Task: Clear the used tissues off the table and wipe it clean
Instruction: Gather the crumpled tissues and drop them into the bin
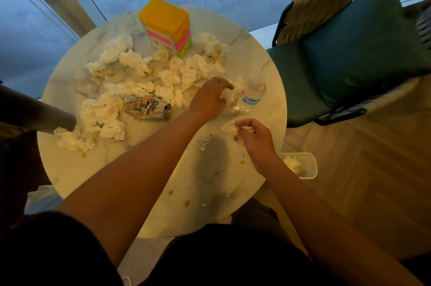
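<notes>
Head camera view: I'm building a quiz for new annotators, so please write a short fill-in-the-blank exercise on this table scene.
1. The drink can lies on its ____ among the crumpled tissues.
2. The right hand grips a crumpled ____.
3. The water bottle stands just beyond the ____ hand.
4. The small white bin on the floor already holds a ____.

Missing words: side; tissue; left; tissue

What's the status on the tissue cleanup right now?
Left hand gripping a tissue beside the water bottle; right hand holding a wad. Most used tissues uncleared. Tipped can lies among them.
</notes>
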The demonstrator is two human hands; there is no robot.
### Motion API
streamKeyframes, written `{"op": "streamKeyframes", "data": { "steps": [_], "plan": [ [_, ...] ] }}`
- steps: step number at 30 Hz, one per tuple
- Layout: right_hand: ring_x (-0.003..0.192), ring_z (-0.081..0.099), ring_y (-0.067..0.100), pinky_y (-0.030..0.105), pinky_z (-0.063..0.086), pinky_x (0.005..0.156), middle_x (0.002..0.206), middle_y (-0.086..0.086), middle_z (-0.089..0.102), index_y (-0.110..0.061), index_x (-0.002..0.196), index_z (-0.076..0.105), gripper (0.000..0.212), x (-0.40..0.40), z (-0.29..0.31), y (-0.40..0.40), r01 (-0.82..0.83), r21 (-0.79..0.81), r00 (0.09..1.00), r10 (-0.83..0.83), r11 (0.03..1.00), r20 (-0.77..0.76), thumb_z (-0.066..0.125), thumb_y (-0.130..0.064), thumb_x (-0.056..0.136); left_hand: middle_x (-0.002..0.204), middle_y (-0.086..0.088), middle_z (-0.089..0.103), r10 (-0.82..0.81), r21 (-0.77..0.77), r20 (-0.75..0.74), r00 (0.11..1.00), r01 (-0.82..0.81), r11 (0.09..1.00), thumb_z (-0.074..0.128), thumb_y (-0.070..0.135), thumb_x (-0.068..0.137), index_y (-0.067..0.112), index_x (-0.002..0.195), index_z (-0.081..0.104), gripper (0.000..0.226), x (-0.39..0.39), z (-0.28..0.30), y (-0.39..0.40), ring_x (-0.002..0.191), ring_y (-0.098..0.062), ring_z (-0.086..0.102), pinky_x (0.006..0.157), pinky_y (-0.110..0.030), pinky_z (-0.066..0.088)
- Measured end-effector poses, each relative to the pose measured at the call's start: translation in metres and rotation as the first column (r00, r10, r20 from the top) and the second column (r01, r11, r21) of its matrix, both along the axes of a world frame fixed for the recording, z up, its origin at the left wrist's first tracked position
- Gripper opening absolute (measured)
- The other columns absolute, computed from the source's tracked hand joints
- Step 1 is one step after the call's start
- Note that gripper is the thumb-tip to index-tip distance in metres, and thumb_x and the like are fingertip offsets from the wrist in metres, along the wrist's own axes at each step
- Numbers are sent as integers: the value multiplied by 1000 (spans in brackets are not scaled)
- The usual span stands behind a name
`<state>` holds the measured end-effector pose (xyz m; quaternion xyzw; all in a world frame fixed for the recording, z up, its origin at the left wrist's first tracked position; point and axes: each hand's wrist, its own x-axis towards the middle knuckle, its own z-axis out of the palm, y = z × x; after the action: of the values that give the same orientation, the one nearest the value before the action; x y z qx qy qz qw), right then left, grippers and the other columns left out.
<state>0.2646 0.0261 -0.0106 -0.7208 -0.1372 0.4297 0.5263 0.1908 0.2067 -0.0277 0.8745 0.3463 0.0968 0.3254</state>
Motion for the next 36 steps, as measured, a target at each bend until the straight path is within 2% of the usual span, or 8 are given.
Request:
{"op": "streamKeyframes", "data": {
  "steps": [3,5,9,16,22,26,31,36],
  "plan": [
    [79,70,17,28,57,69,92,3,74,-20,88,73,26,14,-4,0,4,-26,1000,-5,1000,-8,62,1,95,152,-6,44,-65,111,-187,980,87,990,59,3,84,24,139,55,59,26,-10,9,129,-35,48,101,-46,45],
    [81,71,16,24,57,70,92,2,74,-21,87,73,27,21,-6,0,6,-37,1000,-7,999,-9,61,2,95,147,-10,47,-56,132,-226,973,88,987,58,4,87,23,141,54,58,35,-19,13,124,-37,51,97,-47,46],
    [76,71,9,29,61,76,91,-4,74,-20,88,73,26,33,-7,3,0,-44,1000,0,999,2,61,2,95,120,-16,56,49,118,-128,990,-34,992,56,4,91,14,131,59,41,34,-25,17,104,-37,59,88,-44,50],
    [86,69,12,33,61,81,101,-5,72,-17,94,70,26,34,-1,11,20,-8,999,-21,1000,-48,59,6,94,105,-9,64,284,218,85,955,-296,930,58,27,88,17,116,66,31,-6,-5,7,98,-33,56,84,-40,45],
    [84,68,13,26,58,74,97,-6,72,-18,95,73,25,7,10,14,1,55,999,2,999,-52,59,3,95,104,-16,54,469,0,155,870,-474,880,47,23,90,5,106,62,29,-60,13,-29,99,-33,50,82,-35,36],
    [85,69,25,38,56,75,90,7,75,-22,86,77,28,-19,14,11,34,16,998,-33,999,-61,55,-7,94,91,-5,50,524,-247,119,843,-486,838,41,18,98,11,98,48,10,-90,23,-55,92,-32,53,72,-34,32],
    [95,66,25,31,58,82,109,17,69,-7,106,75,41,-48,24,-5,39,77,978,-22,996,-208,38,2,91,93,-3,65,508,-459,185,841,-383,801,43,11,102,23,111,46,15,-116,30,-83,75,-20,73,64,-35,61],
    [110,66,14,28,56,94,123,5,68,-13,129,66,31,-61,22,-39,-98,88,995,99,991,-1,52,-9,102,111,-1,67,376,-415,194,906,-272,868,47,12,99,27,108,68,27,-124,23,-99,94,-13,66,86,-34,59]
  ]
}}
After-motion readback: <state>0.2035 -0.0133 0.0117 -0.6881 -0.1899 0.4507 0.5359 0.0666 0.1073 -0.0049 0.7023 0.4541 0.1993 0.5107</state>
